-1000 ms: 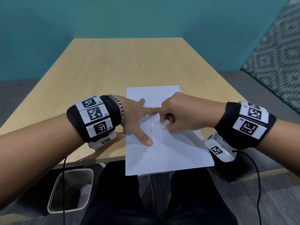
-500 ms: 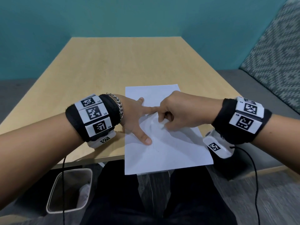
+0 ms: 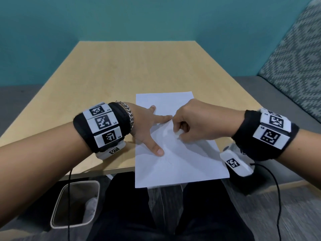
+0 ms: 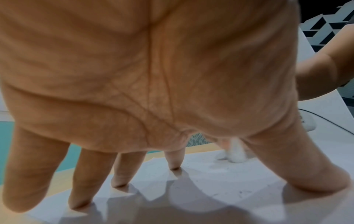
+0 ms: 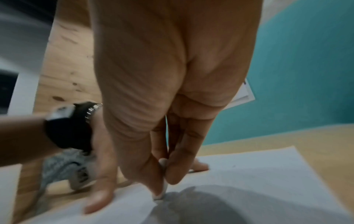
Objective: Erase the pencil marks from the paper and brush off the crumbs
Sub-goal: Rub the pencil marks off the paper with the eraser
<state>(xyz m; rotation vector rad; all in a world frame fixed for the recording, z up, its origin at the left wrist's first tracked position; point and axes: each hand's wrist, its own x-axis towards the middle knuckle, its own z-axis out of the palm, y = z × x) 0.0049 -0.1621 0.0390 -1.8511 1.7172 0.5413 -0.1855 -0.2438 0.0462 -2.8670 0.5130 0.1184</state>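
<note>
Left hand [image 3: 144, 126] is lying spread flat on the paper [image 3: 182, 162], fingers straight and splayed, thumb reaching toward the near side and index finger pointing right. It is pressing the sheet down, gripping nothing. In the left wrist view the fingertips [image 4: 174, 165] are touching the sheet, shadows fanning out beneath them.

Right hand [image 3: 192, 122] is curling over the middle of the paper, thumb and fingers pinching a small white eraser [image 3: 178, 132]. In the right wrist view the eraser [image 5: 162, 186] is sticking out below the fingertips, its lower end touching the paper [image 5: 268, 174]. The left wrist view is showing the eraser [image 4: 236, 153] blurred, standing on the sheet just past the left thumb.

Left index fingertip is sitting just beside the right hand's knuckles; whether they are touching, cannot tell.

Paper is lying on the near edge of the table [image 3: 135, 66], right of centre, its near end hanging over the edge above the person's lap. Sheet is looking slightly rumpled between the two hands. A faint pencil line [image 3: 167, 158] is showing just near of the left thumb tip. Tiny dark specks are dotting the sheet [image 4: 220, 189] in the left wrist view.

A bin [image 3: 57, 214] is standing on the floor, near left, below the table edge. A patterned cushion [image 3: 295, 58] is sitting far right.
</note>
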